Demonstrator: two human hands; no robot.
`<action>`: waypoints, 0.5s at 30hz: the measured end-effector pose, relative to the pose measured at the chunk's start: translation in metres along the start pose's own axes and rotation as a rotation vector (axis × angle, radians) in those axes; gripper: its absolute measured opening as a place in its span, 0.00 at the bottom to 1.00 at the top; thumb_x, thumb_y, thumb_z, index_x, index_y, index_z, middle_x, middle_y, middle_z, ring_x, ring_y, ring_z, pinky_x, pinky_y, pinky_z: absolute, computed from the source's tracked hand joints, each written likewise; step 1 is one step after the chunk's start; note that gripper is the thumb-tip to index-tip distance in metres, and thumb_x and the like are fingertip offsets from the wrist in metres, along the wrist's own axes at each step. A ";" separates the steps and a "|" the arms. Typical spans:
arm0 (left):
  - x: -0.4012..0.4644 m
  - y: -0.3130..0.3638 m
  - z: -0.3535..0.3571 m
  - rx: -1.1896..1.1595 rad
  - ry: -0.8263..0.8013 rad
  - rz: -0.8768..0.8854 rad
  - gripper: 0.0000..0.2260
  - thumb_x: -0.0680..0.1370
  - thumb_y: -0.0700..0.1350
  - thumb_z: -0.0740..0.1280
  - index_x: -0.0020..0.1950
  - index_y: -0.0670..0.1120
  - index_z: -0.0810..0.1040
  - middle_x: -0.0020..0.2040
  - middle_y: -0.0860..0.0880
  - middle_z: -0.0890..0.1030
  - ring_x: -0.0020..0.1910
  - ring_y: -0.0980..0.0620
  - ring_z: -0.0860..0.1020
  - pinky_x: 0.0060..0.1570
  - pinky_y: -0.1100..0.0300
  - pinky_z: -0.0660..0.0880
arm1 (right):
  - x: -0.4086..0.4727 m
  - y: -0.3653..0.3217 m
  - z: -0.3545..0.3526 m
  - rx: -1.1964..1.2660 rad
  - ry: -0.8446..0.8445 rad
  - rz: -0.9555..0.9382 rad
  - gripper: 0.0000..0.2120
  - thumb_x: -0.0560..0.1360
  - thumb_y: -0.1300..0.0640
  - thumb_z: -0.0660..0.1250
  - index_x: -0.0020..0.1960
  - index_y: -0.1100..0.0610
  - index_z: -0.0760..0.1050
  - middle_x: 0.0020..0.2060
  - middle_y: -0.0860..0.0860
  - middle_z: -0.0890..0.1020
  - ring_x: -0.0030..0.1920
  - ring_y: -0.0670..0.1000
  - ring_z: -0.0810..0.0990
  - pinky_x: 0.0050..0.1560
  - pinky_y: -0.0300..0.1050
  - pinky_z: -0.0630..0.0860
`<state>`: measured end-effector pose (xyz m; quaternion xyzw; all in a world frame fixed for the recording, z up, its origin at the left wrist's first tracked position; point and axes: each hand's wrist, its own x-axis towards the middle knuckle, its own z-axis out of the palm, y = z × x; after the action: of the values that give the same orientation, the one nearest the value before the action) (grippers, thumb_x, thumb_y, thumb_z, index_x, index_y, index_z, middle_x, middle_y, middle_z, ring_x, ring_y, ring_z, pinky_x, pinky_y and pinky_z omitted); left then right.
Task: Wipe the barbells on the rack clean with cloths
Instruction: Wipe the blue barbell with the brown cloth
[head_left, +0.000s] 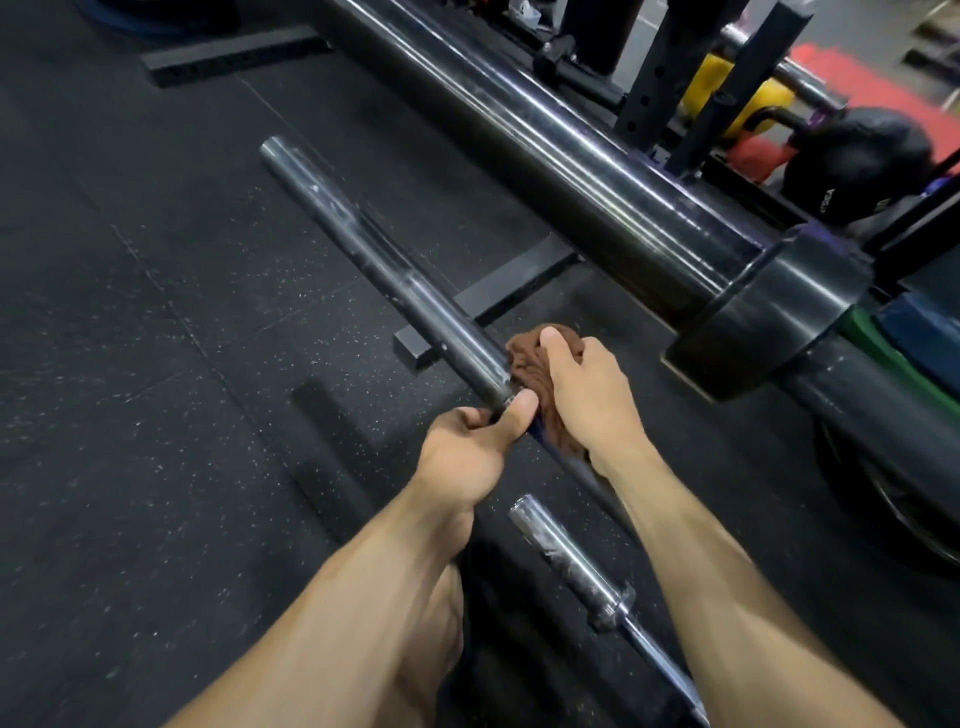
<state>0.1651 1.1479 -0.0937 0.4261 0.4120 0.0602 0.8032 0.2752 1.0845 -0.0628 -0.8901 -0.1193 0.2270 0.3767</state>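
Head view: left hand (467, 447) grips the middle barbell (384, 270) at the inner end of its sleeve, thumb on top. Right hand (582, 389) clamps a bunched brown cloth (524, 364) round the same bar, just beside the left. Thick black barbell (519, 119) runs above; chrome barbell (576, 566) lies lower, over the speckled floor (156, 364).
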 end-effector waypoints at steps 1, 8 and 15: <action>0.001 -0.001 -0.001 0.021 0.013 0.014 0.17 0.74 0.57 0.77 0.45 0.44 0.80 0.31 0.53 0.81 0.30 0.52 0.77 0.38 0.56 0.74 | 0.002 -0.002 -0.002 0.009 -0.010 0.062 0.21 0.83 0.38 0.56 0.57 0.55 0.76 0.51 0.51 0.80 0.48 0.48 0.79 0.51 0.44 0.74; 0.005 0.001 -0.016 -0.038 -0.090 -0.038 0.05 0.76 0.47 0.74 0.43 0.49 0.80 0.41 0.54 0.83 0.53 0.49 0.79 0.64 0.50 0.74 | 0.020 -0.007 -0.010 0.068 -0.257 0.164 0.15 0.85 0.53 0.60 0.40 0.54 0.71 0.37 0.51 0.76 0.35 0.45 0.73 0.25 0.28 0.69; 0.011 -0.005 -0.030 -0.110 -0.124 -0.161 0.10 0.79 0.40 0.70 0.60 0.44 0.76 0.42 0.50 0.82 0.44 0.50 0.81 0.50 0.52 0.77 | 0.014 0.005 -0.020 0.147 0.024 0.159 0.17 0.83 0.39 0.59 0.47 0.51 0.75 0.48 0.53 0.82 0.40 0.45 0.77 0.35 0.38 0.72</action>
<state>0.1494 1.1691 -0.1131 0.3498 0.3905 -0.0081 0.8515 0.2975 1.0743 -0.0592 -0.8694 -0.0266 0.2535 0.4233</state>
